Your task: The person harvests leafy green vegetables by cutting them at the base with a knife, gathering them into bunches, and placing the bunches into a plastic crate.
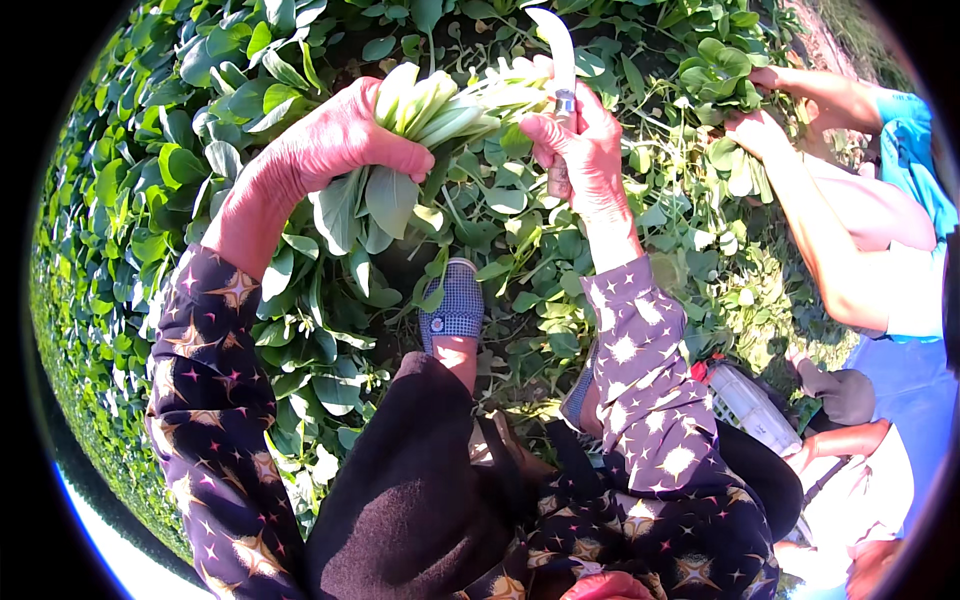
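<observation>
My left hand [349, 139] is closed around a bunch of leafy greens [442, 109] with pale stalks, like bok choy. Its broad leaves [367, 206] hang down below my palm, and the pale stalks point to the right. In my right hand [589, 150] is a knife with a curved blade [559, 49] and a worn handle [560, 161]. The blade points up and away from me. Fingers of my right hand are partly hidden behind the knife and stalks, so I cannot tell whether they touch the bunch.
Dense leafy plants [150, 165] fill the left side. Cut or fallen leaves [555, 315] litter the ground around my shoe [454, 300]. At the right, another person's hands [761, 135] hold greens [720, 75]. Near a further person stands a pale plastic crate [750, 405].
</observation>
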